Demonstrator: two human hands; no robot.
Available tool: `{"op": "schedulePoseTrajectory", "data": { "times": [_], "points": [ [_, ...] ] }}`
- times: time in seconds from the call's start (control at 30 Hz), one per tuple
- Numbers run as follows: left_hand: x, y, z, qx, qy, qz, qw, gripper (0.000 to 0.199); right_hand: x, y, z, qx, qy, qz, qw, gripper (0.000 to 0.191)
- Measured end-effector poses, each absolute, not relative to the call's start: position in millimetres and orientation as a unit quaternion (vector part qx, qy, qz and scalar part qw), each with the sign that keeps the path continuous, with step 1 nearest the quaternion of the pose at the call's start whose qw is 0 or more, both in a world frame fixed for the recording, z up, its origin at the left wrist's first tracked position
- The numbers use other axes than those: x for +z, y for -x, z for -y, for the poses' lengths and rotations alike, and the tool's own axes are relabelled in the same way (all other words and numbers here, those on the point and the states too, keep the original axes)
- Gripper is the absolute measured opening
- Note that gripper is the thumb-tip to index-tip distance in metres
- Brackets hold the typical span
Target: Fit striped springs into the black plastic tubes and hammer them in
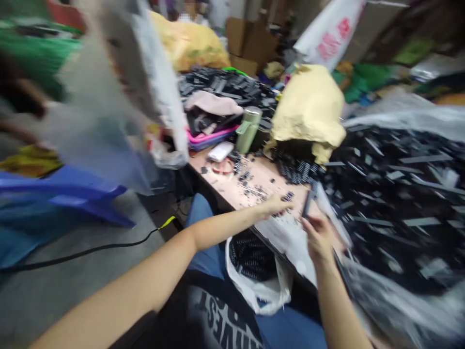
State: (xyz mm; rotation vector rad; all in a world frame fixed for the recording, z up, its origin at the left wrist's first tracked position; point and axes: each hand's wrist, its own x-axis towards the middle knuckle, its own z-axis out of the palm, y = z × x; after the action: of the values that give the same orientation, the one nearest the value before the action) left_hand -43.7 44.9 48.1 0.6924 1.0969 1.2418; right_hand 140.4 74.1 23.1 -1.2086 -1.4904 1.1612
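My left hand (278, 205) reaches over the tabletop, fingers together and slightly blurred. A small black plastic piece (288, 196) shows at its fingertips and appears pinched there. My right hand (319, 235) is closed on the lower end of a flat dark strip (307, 203), which stands up from thumb and fingers. The two hands are a short way apart. Small black bits (250, 191) lie scattered on the pinkish tabletop (221, 180) beside my left hand. Past the strip lies a pile of ridged black parts (300, 169).
A white bag (236, 291) of black parts hangs below the table edge. Heaped dark strips (392, 194) fill the right side. Behind stand a green flask (249, 130), a pink-rimmed basket (214, 137) and a pale yellow sack (308, 104). A blue plastic stool (72, 186) is at left.
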Motion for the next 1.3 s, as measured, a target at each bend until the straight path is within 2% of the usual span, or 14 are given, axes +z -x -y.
{"op": "schedulePoseTrajectory", "data": {
  "times": [0.1,0.17,0.3,0.37,0.47,0.53,0.63,0.7,0.8,0.87,0.93,1.0,1.13,1.3],
  "points": [
    [40.9,38.8,-36.9,0.536,-0.325,-0.466,0.625,0.028,14.9,-113.8,-38.0,0.525,0.465,0.562,0.440,0.049],
    [35.5,39.0,-32.1,0.532,-0.339,-0.465,0.621,0.033,15.6,-116.1,-25.0,0.493,0.461,0.596,0.435,0.051],
    [23.3,36.3,-17.9,0.513,-0.398,-0.495,0.578,0.034,32.3,-139.1,-6.4,0.385,0.467,0.688,0.399,0.088],
    [16.5,31.4,-11.1,0.525,-0.465,-0.505,0.503,0.030,40.8,-142.8,-4.0,0.463,0.502,0.630,0.371,0.088],
    [7.8,21.8,-4.8,0.544,-0.596,-0.470,0.358,0.024,44.8,-133.9,-8.6,0.682,0.505,0.444,0.288,0.078],
    [3.9,16.9,-3.0,0.531,-0.650,-0.448,0.308,0.019,42.4,-127.1,-14.2,0.743,0.479,0.384,0.267,0.074],
    [0.3,15.4,-2.8,0.512,-0.642,-0.477,0.312,0.025,36.8,-131.6,-21.7,0.617,0.535,0.474,0.328,0.064],
    [-0.6,17.0,-3.7,0.510,-0.600,-0.493,0.370,0.035,33.3,-145.2,-24.3,0.424,0.599,0.600,0.318,0.077],
    [1.1,18.9,-5.3,0.528,-0.496,-0.455,0.518,0.038,27.7,-168.8,-23.9,0.212,0.623,0.736,0.160,0.103],
    [4.8,18.6,-5.7,0.545,-0.423,-0.419,0.590,0.042,23.9,-179.4,-21.5,0.187,0.612,0.767,0.055,0.100],
    [9.9,17.8,-5.2,0.553,-0.374,-0.407,0.624,0.046,21.1,-184.8,-18.3,0.183,0.620,0.763,0.012,0.094],
    [15.1,17.5,-4.1,0.546,-0.349,-0.411,0.642,0.050,20.6,-185.8,-14.9,0.182,0.631,0.754,0.030,0.094],
    [21.5,17.0,-2.8,0.523,-0.319,-0.424,0.667,0.056,28.5,-176.9,-7.9,0.232,0.488,0.821,0.182,0.114],
    [26.2,9.0,-2.9,0.541,-0.270,-0.433,0.668,0.041,40.1,-153.4,-4.9,0.249,0.322,0.875,0.263,0.114]
  ]
}}
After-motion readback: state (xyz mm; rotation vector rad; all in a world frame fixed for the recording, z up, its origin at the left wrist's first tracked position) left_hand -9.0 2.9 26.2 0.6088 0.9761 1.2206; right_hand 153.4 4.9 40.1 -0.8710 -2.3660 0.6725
